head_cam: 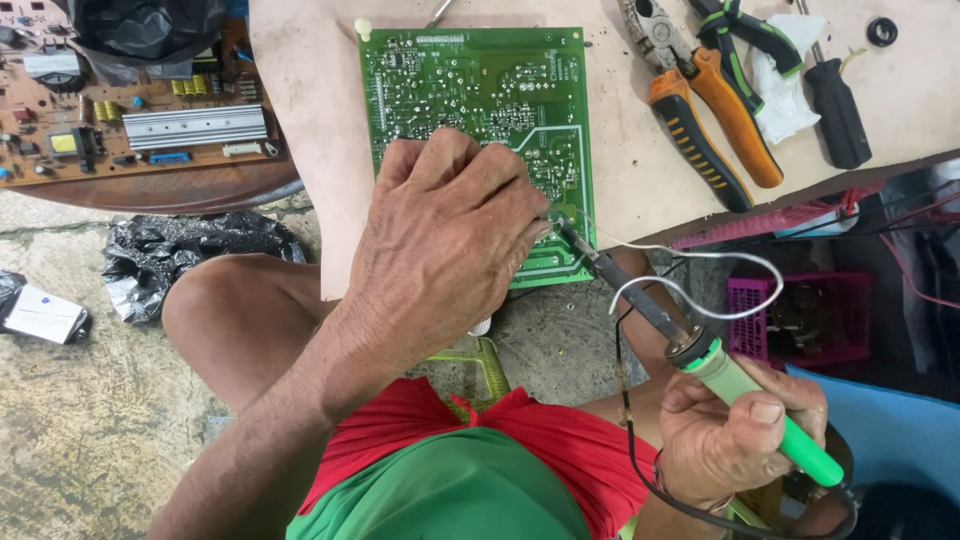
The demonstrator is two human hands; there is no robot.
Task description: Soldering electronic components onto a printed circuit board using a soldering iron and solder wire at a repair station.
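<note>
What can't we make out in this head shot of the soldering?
- Solder joint: left hand lies on the green board, hiding its lower middle and the iron tip's contact point.
- Left fingertips: curled under, so any grip on the thin solder wire is unseen.
- Pliers jaws and screwdriver shaft: cut by the top edge.
- Brown board: cut at the left, partly under a black bag.
- Board parts: too small to identify.
</note>
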